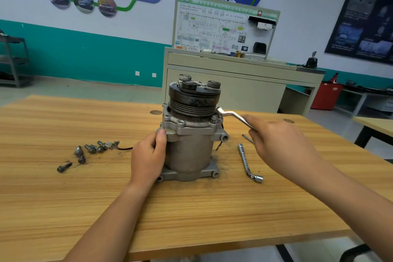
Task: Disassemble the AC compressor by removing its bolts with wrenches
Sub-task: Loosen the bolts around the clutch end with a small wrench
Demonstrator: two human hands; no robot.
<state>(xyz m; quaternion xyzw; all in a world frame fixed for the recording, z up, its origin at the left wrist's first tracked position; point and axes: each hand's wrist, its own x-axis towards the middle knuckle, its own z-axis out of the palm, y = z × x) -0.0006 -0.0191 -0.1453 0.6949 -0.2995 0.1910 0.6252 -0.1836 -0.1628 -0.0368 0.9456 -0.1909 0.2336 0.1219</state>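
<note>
Wiring-diagram board [212,27] atop beige cabinet [255,91]

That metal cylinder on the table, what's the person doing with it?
A person is taking apart a compressor that stands upright on a wooden table. The left hand grips its body to steady it. The right hand holds a flat wrench whose far end sits at a bolt on the upper flange. Several loose bolts lie on the table to the left, and an L-shaped socket wrench lies to the right.
</note>
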